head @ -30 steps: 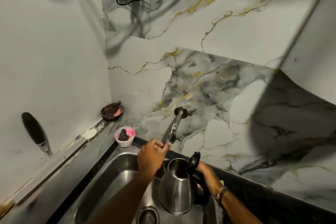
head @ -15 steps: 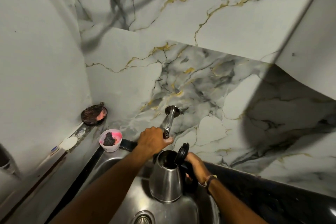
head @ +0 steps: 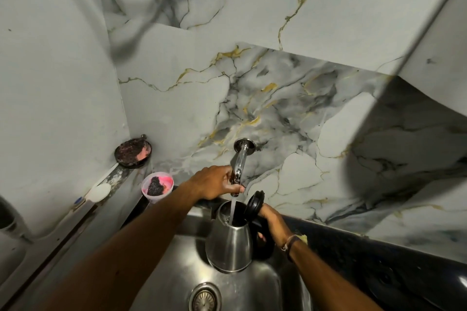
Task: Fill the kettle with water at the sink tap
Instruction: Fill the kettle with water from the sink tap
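A steel kettle [head: 228, 245] with its black lid [head: 254, 202] flipped open stands upright in the steel sink [head: 177, 270], right under the chrome wall tap [head: 240, 159]. A stream of water [head: 232, 211] runs from the spout into the kettle's mouth. My left hand [head: 214, 182] grips the tap's end near the spout. My right hand [head: 274, 222] holds the kettle's black handle on its right side.
A pink cup [head: 157, 186] with a dark scrubber stands at the sink's back left corner. A round dark dish [head: 133, 153] sits on the ledge by the left wall. The drain [head: 205, 298] lies in front of the kettle. A black counter [head: 379, 265] runs to the right.
My left hand went from reaching for the tap to gripping it, and water now flows into the kettle. The view has shifted to the right.
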The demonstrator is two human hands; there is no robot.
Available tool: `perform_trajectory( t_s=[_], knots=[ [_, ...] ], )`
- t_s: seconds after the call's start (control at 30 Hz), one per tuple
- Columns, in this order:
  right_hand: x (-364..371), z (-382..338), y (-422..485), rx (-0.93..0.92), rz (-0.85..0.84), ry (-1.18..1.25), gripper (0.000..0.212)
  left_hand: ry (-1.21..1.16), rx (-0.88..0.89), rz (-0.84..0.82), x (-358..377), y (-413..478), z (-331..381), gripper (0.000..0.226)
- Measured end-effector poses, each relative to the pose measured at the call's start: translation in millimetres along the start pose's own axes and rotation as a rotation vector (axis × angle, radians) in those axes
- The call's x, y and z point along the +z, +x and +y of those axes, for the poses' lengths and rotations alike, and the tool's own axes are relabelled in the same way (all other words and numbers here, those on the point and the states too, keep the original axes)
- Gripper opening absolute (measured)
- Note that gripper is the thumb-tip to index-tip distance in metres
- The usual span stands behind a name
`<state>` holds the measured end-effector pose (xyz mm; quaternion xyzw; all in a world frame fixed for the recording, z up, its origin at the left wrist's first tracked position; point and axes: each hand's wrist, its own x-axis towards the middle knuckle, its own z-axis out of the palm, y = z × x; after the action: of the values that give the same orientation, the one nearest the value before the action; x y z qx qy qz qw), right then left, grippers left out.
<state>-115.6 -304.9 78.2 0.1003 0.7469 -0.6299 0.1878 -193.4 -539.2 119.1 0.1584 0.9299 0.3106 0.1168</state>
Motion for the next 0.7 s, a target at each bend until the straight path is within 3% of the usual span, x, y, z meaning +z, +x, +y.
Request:
perform_trajectory(
  t_s=[0.2,0.7],
  knots=[
    [1.1,8.5,4.5,0.002,0.011,-0.020,0.074,-0.128,-0.069,0.019,-0.2,-3.2,5.4,0.040],
    [3.8,7.2,-3.1,-0.008,0.051,-0.027,0.070,-0.128,-0.166,0.029,-3.4,-6.4,15.2,0.043]
  ],
)
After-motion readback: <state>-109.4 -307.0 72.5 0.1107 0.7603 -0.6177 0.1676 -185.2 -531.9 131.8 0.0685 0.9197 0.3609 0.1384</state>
